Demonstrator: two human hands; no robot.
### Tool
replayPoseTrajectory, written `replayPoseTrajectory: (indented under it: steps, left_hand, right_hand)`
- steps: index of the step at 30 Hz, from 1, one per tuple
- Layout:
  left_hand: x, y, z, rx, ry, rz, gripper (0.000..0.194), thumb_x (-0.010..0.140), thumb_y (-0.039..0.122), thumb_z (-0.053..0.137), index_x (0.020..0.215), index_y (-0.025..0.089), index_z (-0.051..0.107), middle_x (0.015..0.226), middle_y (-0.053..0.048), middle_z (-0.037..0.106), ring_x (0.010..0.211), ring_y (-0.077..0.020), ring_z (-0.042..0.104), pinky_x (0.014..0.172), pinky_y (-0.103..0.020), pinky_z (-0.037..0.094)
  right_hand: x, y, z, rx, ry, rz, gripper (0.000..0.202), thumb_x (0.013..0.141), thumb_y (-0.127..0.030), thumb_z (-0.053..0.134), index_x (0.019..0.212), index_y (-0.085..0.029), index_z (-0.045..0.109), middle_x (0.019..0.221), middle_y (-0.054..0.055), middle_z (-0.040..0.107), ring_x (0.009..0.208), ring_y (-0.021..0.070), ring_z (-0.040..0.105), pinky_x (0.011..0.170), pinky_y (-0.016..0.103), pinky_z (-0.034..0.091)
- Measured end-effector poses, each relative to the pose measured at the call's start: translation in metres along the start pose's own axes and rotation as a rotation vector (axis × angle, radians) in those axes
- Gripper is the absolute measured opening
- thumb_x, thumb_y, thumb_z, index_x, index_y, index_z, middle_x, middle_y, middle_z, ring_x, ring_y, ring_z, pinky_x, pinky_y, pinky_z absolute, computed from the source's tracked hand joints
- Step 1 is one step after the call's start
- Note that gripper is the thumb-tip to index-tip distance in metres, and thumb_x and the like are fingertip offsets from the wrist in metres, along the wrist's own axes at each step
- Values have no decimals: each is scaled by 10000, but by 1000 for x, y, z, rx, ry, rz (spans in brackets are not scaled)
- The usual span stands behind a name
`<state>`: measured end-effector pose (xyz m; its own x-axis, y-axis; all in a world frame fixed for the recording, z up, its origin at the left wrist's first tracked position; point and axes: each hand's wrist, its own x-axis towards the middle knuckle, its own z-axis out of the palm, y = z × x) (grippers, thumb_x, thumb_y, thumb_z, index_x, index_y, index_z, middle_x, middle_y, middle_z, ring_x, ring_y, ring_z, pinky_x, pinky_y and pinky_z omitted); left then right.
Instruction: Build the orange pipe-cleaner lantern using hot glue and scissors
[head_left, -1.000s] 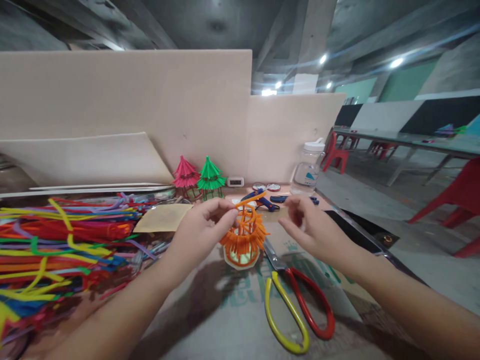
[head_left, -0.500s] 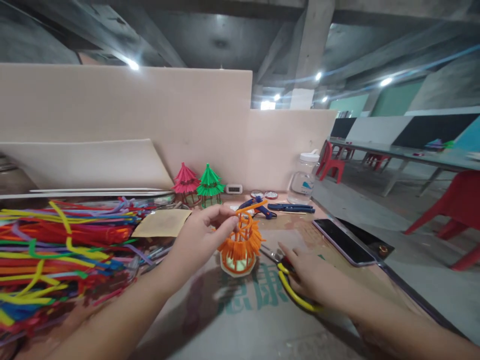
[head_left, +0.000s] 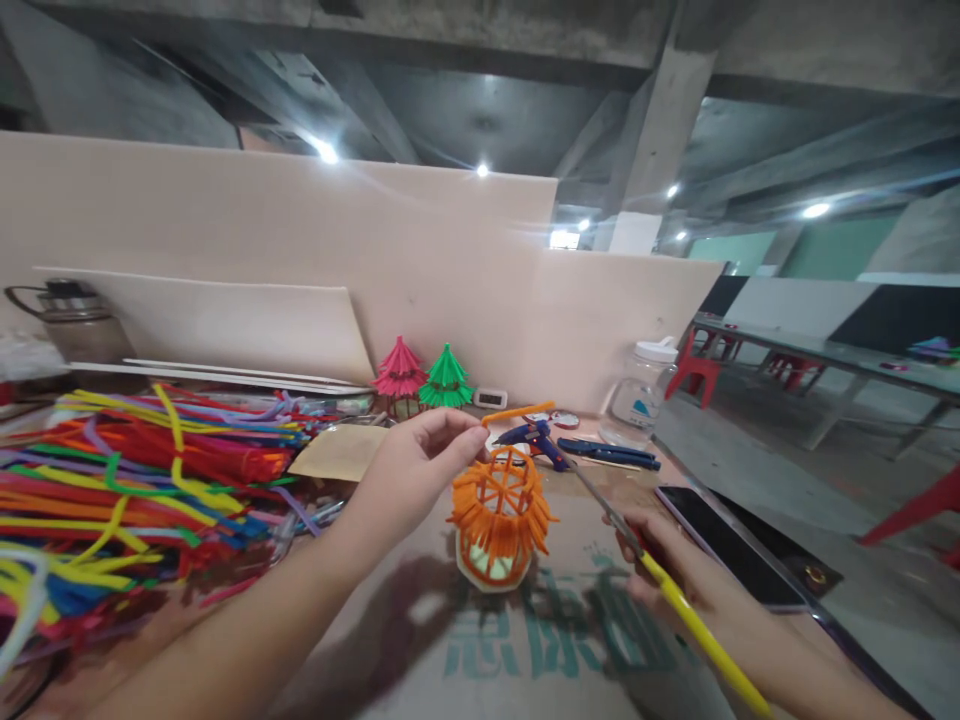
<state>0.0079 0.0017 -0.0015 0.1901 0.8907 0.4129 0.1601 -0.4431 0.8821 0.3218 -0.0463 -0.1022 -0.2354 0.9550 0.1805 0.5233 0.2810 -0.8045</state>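
Between thumb and fingertips, my left hand (head_left: 420, 465) pinches a short orange pipe cleaner (head_left: 525, 411), which points off to the right. Just below it, a small orange pipe-cleaner pavilion (head_left: 501, 512) stands upright on a pale many-sided base. Its fringe of orange pieces surrounds an open spoked ring on top. My right hand (head_left: 664, 560) is closed around scissors (head_left: 660, 580) with yellow handles; the metal blades point up and left, right of the pavilion and apart from it. Parts of the grip are hidden by the fingers.
Piled pipe cleaners (head_left: 150, 480) cover the left side. Behind stand a pink pavilion (head_left: 400, 370), a green pavilion (head_left: 447, 378) and a clear jar (head_left: 641, 395). A blue glue gun (head_left: 536, 440), a dark blue tool (head_left: 609, 453) and a phone (head_left: 727, 545) lie to the right.
My right hand has lifted the scissors off the table and turned them edge-on, blades toward the pavilion. My left hand keeps its pinch on the orange pipe cleaner. The view has shifted.
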Motion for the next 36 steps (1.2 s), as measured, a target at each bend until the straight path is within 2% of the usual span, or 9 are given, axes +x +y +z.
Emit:
replayPoseTrajectory:
  steps: [5,7,10,13,16,20,25,31,36]
  left_hand:
    - [-3,0,0,58,23,5,253,867,419,646,823,173,680,794,-27,734,749,-155,680,704,-251,537]
    - [-4,-1,1,75,15,2,239,865,411,653,842,177,692,796,-20,740,745,-155,684,689,-245,536]
    - [-5,0,2,131,-12,14,206,860,380,654,835,182,706,776,-4,741,715,-150,676,649,-232,522]
    - [-7,2,3,231,-47,72,201,881,349,629,792,192,718,750,17,730,718,-145,661,669,-229,505]
    - [-9,5,5,298,-69,118,194,893,303,614,768,205,726,732,35,718,715,-138,646,695,-228,493]
    - [-11,6,6,325,-104,150,170,867,256,627,732,209,718,714,40,709,680,-129,630,668,-220,475]
    - [-12,4,10,341,-122,170,143,823,203,605,753,211,729,745,19,726,713,-148,649,697,-244,470]
    - [-12,5,11,352,-109,203,145,838,211,600,820,212,744,775,11,731,710,-144,635,709,-244,473]
    - [-12,6,11,370,-116,219,164,857,211,584,797,218,736,768,18,725,701,-141,630,719,-240,479]
  right_hand:
    - [7,-48,15,61,-116,-70,648,788,-571,691,1320,-236,530,1169,115,636,1101,312,599,957,455,507]
    - [15,-60,21,97,-166,-90,691,797,-619,664,1339,-221,505,1137,115,631,1069,298,599,974,457,490]
    - [26,-71,29,180,-222,-124,693,818,-654,641,1344,-228,495,1107,101,626,1006,265,602,901,400,519]
    - [33,-73,37,272,-245,-176,697,806,-722,609,1304,-242,517,1101,86,605,968,239,586,853,354,522]
    - [36,-70,41,271,-238,-199,771,755,-799,578,1283,-240,526,970,46,561,843,202,549,809,338,520]
    - [33,-69,40,297,-250,-183,756,737,-807,586,1248,-251,534,895,13,506,770,177,509,739,302,506]
    - [29,-75,35,284,-263,-152,706,774,-776,581,1232,-240,542,938,26,533,857,197,530,819,321,494]
    - [27,-66,36,321,-242,-131,751,741,-781,608,1267,-250,534,1080,55,583,1005,236,571,901,338,486]
    - [26,-69,33,277,-226,-166,721,786,-792,540,1255,-244,534,1094,62,594,995,230,575,895,346,490]
